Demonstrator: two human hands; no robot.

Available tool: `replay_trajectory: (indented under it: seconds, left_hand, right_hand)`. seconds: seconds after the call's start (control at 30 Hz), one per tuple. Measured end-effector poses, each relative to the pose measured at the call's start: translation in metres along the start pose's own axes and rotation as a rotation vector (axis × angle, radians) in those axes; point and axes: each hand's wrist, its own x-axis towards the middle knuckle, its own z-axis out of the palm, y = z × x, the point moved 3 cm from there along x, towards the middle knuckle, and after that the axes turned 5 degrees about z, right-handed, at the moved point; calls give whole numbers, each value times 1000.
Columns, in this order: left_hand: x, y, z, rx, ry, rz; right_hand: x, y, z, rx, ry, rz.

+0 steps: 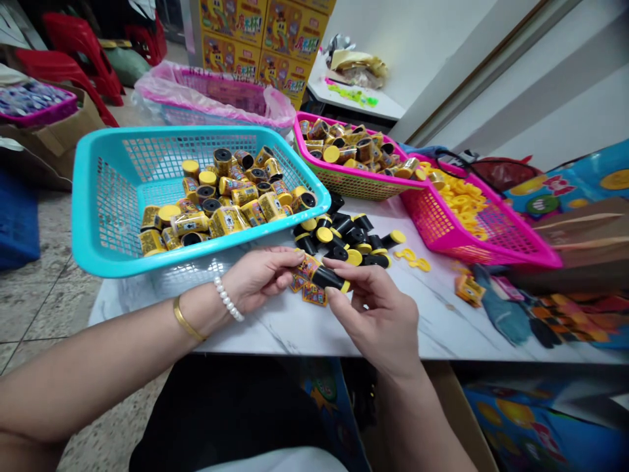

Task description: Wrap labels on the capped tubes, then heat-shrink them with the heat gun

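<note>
My right hand pinches a small black container with a yellow lid, tilted above the table. Between the thumb and fingers of my left hand is a colourful printed label, which meets the container's other end. Whether it is stuck on there I cannot tell. Beneath them lie a few more printed labels. Just beyond my hands is a loose pile of black containers with yellow lids. A turquoise basket at the left holds several containers wrapped in gold printed labels.
A pink basket of wrapped containers stands behind the pile. Another pink basket holds yellow plastic pieces. Two yellow rings lie on the marbled table. Gloves are at the right, stacked yellow cartons behind.
</note>
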Motion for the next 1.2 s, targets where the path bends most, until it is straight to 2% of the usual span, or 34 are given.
replay_trajectory:
  seconds: [0.17, 0.3, 0.4, 0.53, 0.63, 0.7, 0.77, 0.83, 1.03, 1.2]
  left_hand:
    - [-1, 0, -1, 32, 3, -5]
    - [-1, -2, -1, 76, -30, 27]
    - [0, -1, -1, 95, -28, 88]
    - [-1, 3, -4, 185, 13, 201]
    - [-2, 7, -6, 272, 66, 304]
    - [-3, 7, -5, 353, -10, 287]
    - [-4, 4, 0, 429, -171, 223]
    - [-4, 1, 3, 478, -284, 185]
    - [-2, -3, 0, 464, -334, 142]
    - [-2, -5, 0, 418, -388, 74]
  right_hand:
    - [5, -2, -3, 9, -51, -11]
    - [5, -2, 1, 130, -55, -14]
    - [2, 1, 7, 228, 23, -36]
    - [-1, 9, 5, 212, 183, -48]
    - [-2, 11, -3, 232, 197, -67]
    - [-3, 10, -7, 255, 122, -99]
    - [-4, 7, -7, 261, 35, -152]
    - [-5, 5, -4, 246, -16, -192]
    - [-6, 13, 7, 239, -32, -139]
    - [-8, 14, -5, 145, 42, -246]
